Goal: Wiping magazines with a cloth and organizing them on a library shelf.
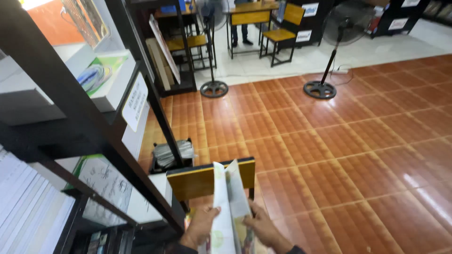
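Your left hand (201,225) is curled around the left edge of a thin booklet (229,202), fingers wrapped onto its pale cover, thumb side up. Your right hand (263,228) grips the right edge of the same booklet, fingers partly closed and pressed against its colourful lower pages. The booklet stands nearly upright between your hands, its pages split apart at the top into two leaves, and it sits low in the middle of your view, just in front of a wooden chair back (207,178) with a dark frame.

To your left rises a black metal shelf (70,108) stacked with white books (28,207) and flat printed sheets; a white label card (135,101) hangs on its end post. Beside the shelf foot, a dark bin (172,157) holds a bundle of grey papers. The floor (329,155) is glossy orange-brown tile, changing to pale tile farther away. Two pedestal fans (325,70) stand on round bases near that change. Beyond them are yellow wooden desks and chairs (278,33), and the legs of a person (242,30) standing by a desk
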